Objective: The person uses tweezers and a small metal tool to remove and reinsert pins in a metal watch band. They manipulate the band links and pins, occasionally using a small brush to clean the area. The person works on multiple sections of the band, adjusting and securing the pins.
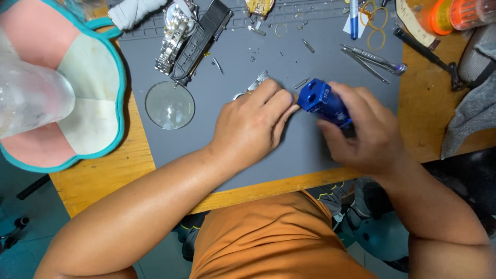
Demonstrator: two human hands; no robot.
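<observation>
Nearest me is my orange shirt (281, 243), then the wooden table edge (103, 181) and the grey work mat (289, 155) lying on it. My right hand (369, 129) is wrapped around a blue metal tool (321, 101), fingers closed along its body, its drilled end facing left. My left hand (253, 121) lies palm down on the mat, fingers curled and pressing on a small silver metal part (256, 82) that sticks out beyond the knuckles; its fingertips nearly meet the blue tool's end. Just left of that hand lies a round clear lens (169, 105). Farther off lie a steel watch bracelet (173, 39) and a black strap (199, 44) side by side, tweezers (372, 59) to the right, and yellow rubber bands (376, 23) at the far edge.
</observation>
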